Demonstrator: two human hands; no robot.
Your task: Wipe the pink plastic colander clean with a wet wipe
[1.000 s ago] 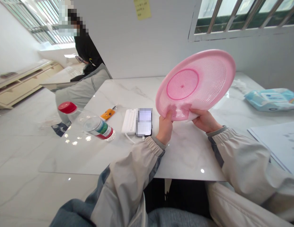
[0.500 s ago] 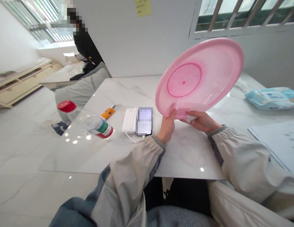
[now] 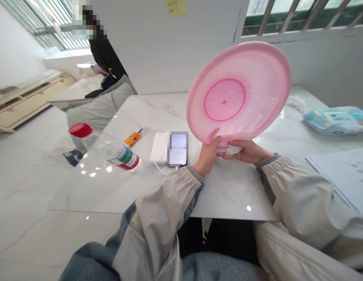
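Observation:
A round pink plastic mesh basket (image 3: 257, 93) is held up tilted above the table, its inside facing me. My left hand (image 3: 208, 156) grips the near lower rim, thumb on the inner side and the other fingers behind it. Just to the right, my right hand (image 3: 247, 151) is closed on a white wipe (image 3: 234, 150), which is pressed against the same rim. Part of the wipe is tucked between the fingers and the basket's edge.
On the white marbled table (image 3: 225, 191) are a phone (image 3: 177, 150) beside a white power bank (image 3: 159, 148), an orange tag (image 3: 132, 139) and a red-capped bottle (image 3: 123, 155). A blue wipes pack (image 3: 337, 120) and papers (image 3: 342, 175) lie right. A person (image 3: 107, 54) sits at the back left.
The basket has shifted a little left and turned to face me more fully. My right hand with the wipe has moved slightly left along the rim's underside.

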